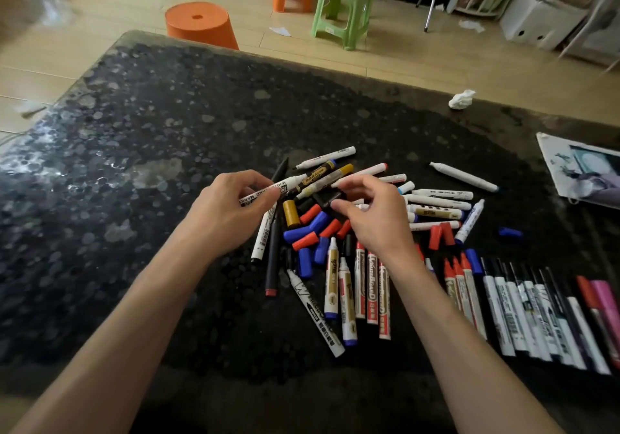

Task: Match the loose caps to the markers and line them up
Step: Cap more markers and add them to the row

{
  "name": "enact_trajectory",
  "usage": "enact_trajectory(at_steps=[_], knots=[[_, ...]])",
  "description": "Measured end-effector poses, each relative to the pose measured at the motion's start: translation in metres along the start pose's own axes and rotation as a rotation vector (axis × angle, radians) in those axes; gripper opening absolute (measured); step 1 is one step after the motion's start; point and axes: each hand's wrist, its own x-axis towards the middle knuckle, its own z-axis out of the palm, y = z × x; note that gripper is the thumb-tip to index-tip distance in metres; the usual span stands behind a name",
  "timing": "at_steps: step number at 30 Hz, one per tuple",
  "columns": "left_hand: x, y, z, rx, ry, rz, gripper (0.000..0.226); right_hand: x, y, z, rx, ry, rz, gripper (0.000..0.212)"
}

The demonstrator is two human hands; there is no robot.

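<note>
left grip [231,207] pinches a white marker [268,192]; right grip [372,214] hovers loosely open, empty: pick the matching black cap [326,198]

Dark speckled table [134,165]; jumbled markers [365,286], loose caps [312,229] centre; lined-up row [523,316] right; crumpled tissue [462,99]; printed sheet [587,172].

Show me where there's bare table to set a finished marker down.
Widest bare stretch: the table left of the left hand, which grips a white marker. Another lies between the marker pile and the crumpled tissue. Crowded: the pile itself and the row of capped markers on the right.
</note>
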Motion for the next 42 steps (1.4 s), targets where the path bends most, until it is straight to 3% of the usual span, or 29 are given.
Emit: enact_trajectory(at_steps=[5, 8, 15, 21, 27, 36, 42], knots=[[0.002, 0.004, 0.005, -0.023, -0.051, 0.040, 0.016, -0.022, -0.013, -0.028, 0.524, -0.026, 0.127, 0.021], [0.002, 0.009, 0.009, -0.081, -0.114, 0.106, 0.014, -0.038, -0.018, -0.042, 0.693, -0.055, 0.165, 0.021], [0.002, 0.021, 0.022, -0.143, -0.216, 0.250, 0.011, -0.050, -0.012, -0.068, 0.554, 0.005, 0.098, 0.023], [0.005, 0.030, 0.034, -0.095, -0.277, 0.268, 0.014, -0.055, -0.003, -0.077, 0.424, -0.056, 0.012, 0.026], [0.002, 0.039, 0.043, -0.059, -0.254, 0.359, 0.015, -0.059, 0.005, -0.081, 0.317, -0.076, -0.073, 0.026], [0.002, 0.037, 0.051, -0.051, -0.234, 0.427, 0.019, -0.065, 0.009, -0.079, 0.328, -0.025, -0.061, 0.025], [0.002, 0.043, 0.049, -0.019, -0.251, 0.417, 0.018, -0.060, 0.005, -0.089, 0.377, -0.082, -0.046, 0.021]])
